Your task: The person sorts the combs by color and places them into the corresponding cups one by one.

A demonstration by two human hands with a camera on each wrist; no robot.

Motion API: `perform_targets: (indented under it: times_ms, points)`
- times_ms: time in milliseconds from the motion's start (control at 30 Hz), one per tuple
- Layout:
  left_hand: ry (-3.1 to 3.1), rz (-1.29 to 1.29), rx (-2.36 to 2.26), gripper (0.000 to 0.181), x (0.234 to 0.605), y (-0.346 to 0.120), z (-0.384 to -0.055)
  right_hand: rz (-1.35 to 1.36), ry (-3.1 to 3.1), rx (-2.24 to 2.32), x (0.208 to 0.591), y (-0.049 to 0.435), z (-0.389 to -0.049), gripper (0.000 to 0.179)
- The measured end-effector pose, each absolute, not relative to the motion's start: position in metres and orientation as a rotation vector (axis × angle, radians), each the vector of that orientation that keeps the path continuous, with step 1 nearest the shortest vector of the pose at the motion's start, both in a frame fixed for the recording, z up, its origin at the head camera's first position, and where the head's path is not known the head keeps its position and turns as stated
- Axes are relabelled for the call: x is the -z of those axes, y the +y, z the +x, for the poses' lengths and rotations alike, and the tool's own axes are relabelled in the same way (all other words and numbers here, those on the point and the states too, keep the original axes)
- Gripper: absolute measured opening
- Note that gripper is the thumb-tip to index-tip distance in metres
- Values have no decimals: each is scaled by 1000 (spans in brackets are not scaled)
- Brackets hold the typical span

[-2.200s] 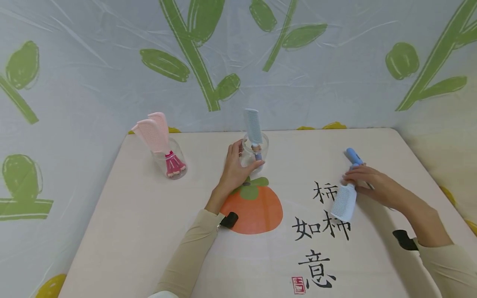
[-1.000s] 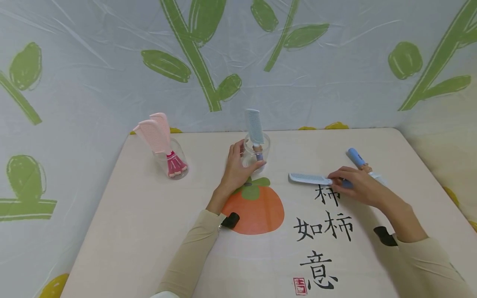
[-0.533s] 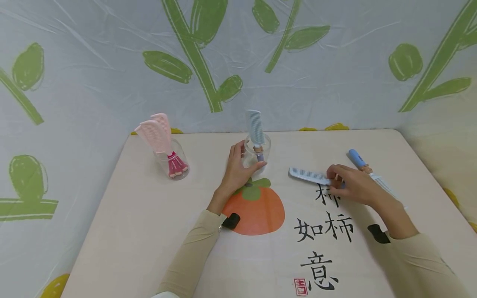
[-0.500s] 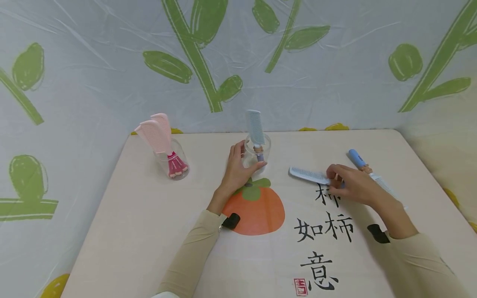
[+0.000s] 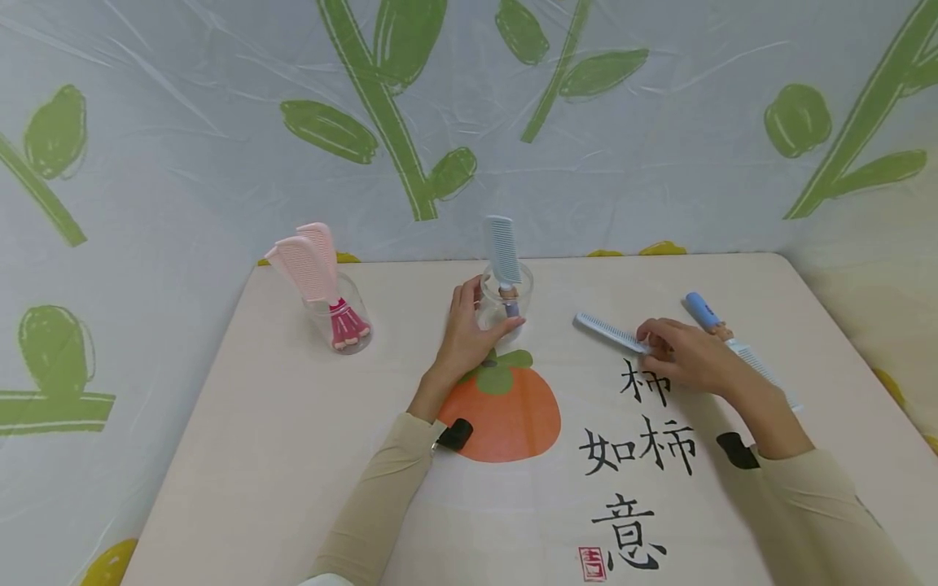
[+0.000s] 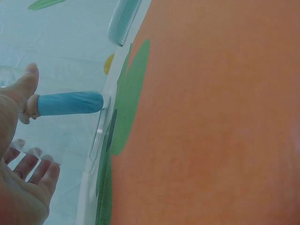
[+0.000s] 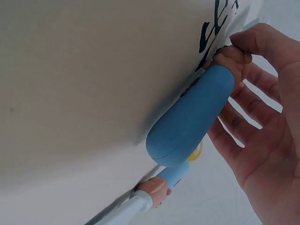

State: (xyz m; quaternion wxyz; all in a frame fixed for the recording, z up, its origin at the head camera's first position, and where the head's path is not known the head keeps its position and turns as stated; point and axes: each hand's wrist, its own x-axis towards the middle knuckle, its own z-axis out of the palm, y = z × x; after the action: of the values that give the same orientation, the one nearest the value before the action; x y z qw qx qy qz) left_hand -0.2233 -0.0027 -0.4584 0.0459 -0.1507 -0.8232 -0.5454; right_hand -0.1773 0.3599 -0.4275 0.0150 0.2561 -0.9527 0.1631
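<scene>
My left hand (image 5: 465, 338) holds a clear glass jar (image 5: 523, 297) at the table's far middle, thumb and fingers around its side. A light-blue comb (image 5: 502, 251) stands in that jar, teeth up; its blue handle (image 6: 70, 103) shows through the glass in the left wrist view. To the right, my right hand (image 5: 692, 354) pinches a second light-blue comb (image 5: 608, 332) by the figure-shaped neck between handle and head. Its head points left and away from me, and its rounded blue handle (image 7: 190, 117) points back in the right wrist view. Its exact height over the table is unclear.
A third blue comb (image 5: 702, 312) lies on the table (image 5: 293, 456) beyond my right hand, partly behind the wrist. At the left, another glass jar (image 5: 359, 317) holds pink combs (image 5: 304, 264) with dark-pink handles. A leaf-printed sheet (image 5: 615, 179) hangs behind the table.
My right hand has moved left from beside the third comb, carrying its comb. The comb's head has swung from pointing towards me to pointing left and away. My left hand stays at the jar.
</scene>
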Motion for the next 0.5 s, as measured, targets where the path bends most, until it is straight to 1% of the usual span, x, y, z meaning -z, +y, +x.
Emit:
perform_targets:
  times_ms: [100, 333, 500]
  points:
    - [-2509, -459, 1669, 87, 458, -3, -223, 779, -2976, -508, 426, 359, -178, 25]
    - [-2501, -464, 1679, 87, 459, -3, -223, 619, -3040, -538, 417, 352, -179, 21]
    - [-2514, -457, 1672, 87, 459, -3, -223, 623, -2996, -679, 408, 349, -180, 22]
